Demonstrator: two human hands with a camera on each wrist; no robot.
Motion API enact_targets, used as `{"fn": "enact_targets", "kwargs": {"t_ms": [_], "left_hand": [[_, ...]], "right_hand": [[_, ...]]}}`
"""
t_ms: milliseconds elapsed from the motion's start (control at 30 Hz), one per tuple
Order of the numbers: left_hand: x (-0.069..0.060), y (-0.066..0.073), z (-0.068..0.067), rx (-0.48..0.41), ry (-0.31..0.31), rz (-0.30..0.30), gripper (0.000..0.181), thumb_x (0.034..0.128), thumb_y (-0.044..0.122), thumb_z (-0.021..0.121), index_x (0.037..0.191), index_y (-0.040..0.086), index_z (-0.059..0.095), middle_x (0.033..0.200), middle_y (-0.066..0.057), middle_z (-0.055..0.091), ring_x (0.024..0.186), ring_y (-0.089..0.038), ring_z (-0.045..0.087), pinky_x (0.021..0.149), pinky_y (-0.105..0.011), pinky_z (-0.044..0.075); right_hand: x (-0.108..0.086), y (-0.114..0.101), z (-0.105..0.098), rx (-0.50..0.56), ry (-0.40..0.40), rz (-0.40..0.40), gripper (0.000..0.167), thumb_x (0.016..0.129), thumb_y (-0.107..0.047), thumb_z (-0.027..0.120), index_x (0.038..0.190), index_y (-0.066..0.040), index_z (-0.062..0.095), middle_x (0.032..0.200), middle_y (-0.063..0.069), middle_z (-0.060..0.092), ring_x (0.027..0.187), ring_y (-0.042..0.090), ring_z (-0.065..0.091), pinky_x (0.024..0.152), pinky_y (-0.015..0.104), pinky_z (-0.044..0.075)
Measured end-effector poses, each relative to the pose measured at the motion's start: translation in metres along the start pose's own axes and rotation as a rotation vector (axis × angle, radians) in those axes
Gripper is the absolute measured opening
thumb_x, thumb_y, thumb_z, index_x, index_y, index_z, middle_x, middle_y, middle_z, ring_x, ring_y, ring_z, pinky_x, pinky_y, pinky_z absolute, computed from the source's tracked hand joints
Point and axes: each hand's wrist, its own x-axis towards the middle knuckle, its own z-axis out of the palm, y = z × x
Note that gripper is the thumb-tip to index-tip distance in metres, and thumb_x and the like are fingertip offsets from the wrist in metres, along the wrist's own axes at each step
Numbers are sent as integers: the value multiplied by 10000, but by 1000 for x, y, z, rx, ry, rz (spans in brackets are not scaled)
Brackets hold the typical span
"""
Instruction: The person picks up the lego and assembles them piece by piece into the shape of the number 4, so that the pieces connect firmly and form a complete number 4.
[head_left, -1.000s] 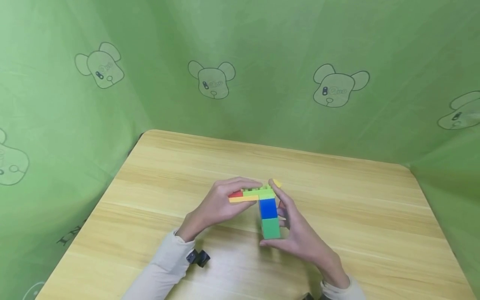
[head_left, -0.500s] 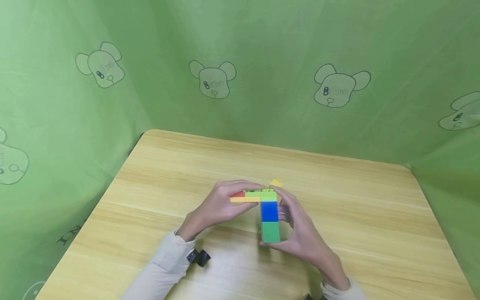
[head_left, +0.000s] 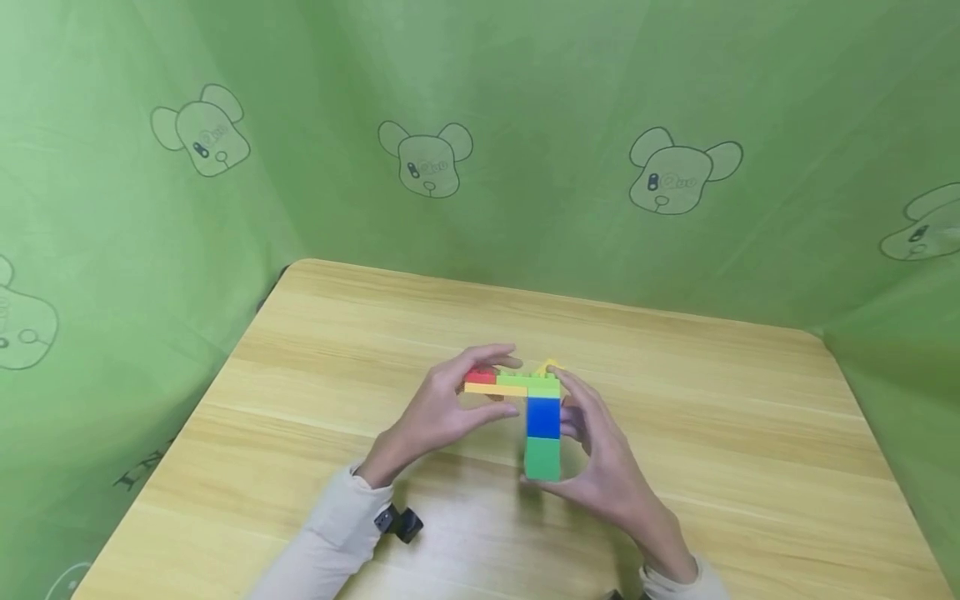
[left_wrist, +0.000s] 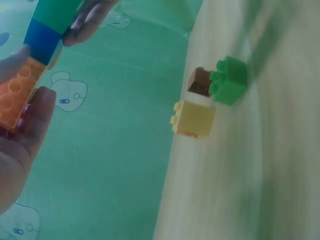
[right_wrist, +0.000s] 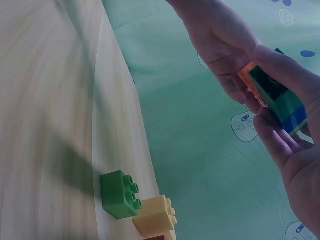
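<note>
A toy-brick assembly (head_left: 543,415) is gripped by the right hand (head_left: 606,467), its green brick (head_left: 543,459) supported on the thumb. The orange plate (head_left: 491,390) is bracketed by the left hand's (head_left: 447,406) relaxed thumb and fingers; contact there cannot be confirmed.

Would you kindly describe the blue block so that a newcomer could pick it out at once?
In the head view, find the wooden table and, over it, the right hand. It grips the upright leg of a block build. The blue block is mid-leg, between a lime-green piece above and a darker green block below, the only blue block in sight.
</note>
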Motion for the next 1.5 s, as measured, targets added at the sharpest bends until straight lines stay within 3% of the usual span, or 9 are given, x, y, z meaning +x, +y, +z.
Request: {"fn": "enact_targets", "kwargs": {"t_ms": [200, 333, 467, 700, 933, 1067, 1200, 1333, 1500], "left_hand": [[-6, -2, 9, -417, 97, -251, 628, 982, 97, 721, 1527, 59, 410, 1375, -166, 626, 1164, -454, 638, 980, -435, 584], [-9, -5, 17, -532, 107, -330, 529, 1018, 178, 685, 1479, 25, 477, 1288, -196, 669, 1104, -519, 653, 993, -464, 576], [-11, -6, 25, -555, 112, -357, 437, 1032, 226, 669, 1373, -33, 580, 1242, -204, 709, 1104, -484, 679, 991, -450, 577], [-11, -1, 36, -626, 169, -410, 501, 994, 311, 727, 1318, -55, 617, 1206, -214, 726, 1041, -265, 749, 1007, -420, 567], [-9, 2, 39, -581, 220, -420, 434, 989, 269, 729, 1282, -41, 647, 1189, -174, 743, 1096, -283, 730, 1021, -416, 561], [-8, 2, 39, -597, 237, -420, 393, 999, 225, 705, 1272, -51, 645, 1161, -184, 747, 1041, -265, 747, 991, -423, 579], [-7, 1, 37, -615, 250, -420, 372, 1002, 217, 695, 1264, -44, 650, 1152, -189, 748, 1014, -260, 753, 965, -426, 591], [-8, 1, 31, -600, 278, -418, 363, 993, 230, 698, 1249, -25, 657, 1146, -183, 749, 1025, -276, 749, 950, -431, 598], [-9, 0, 23, -585, 326, -425, 353, 976, 236, 705, 1224, -11, 657, 1145, -172, 742, 1038, -276, 737, 957, -440, 597]], "right_hand": [[1, 0, 0, 12, 33, -9, 1361, 489, 134, 991, 1624, -38, 260, 1514, 274, 402, 1211, 102, 580, 1009, 217, 524], [1, 0, 1, 16, 54, 3, 1350, 504, 147, 982, 1627, -45, 259, 1536, 243, 396, 1217, 76, 576, 993, 219, 534], [3, 1, 3, 53, 66, -48, 1337, 494, 197, 955, 1612, 22, 243, 1543, 281, 370, 1224, 75, 573, 987, 230, 542], [4, 3, 6, 63, 73, -89, 1331, 492, 216, 945, 1602, 64, 226, 1542, 317, 344, 1219, 75, 563, 983, 221, 542], [4, 2, 8, -53, 76, -83, 1340, 521, 137, 967, 1619, 42, 204, 1563, 300, 341, 1215, 161, 572, 985, 217, 538], [4, 4, 6, -94, 30, -60, 1368, 559, -5, 1001, 1637, 17, 160, 1623, 264, 289, 1206, 231, 598, 1008, 219, 527], [3, 6, 2, -104, -21, -39, 1349, 647, -274, 991, 1646, 2, 128, 1681, 188, 237, 1242, 231, 595, 1040, 232, 511], [3, 10, -4, -90, -40, -19, 1275, 735, -458, 903, 1655, -27, 132, 1650, 128, 328, 1281, 204, 589, 1039, 216, 503], [4, 17, -11, -135, 26, 1, 965, 885, -103, 827, 1644, -54, 232, 1603, 136, 435, 1312, 171, 579, 1104, 211, 444]]}}
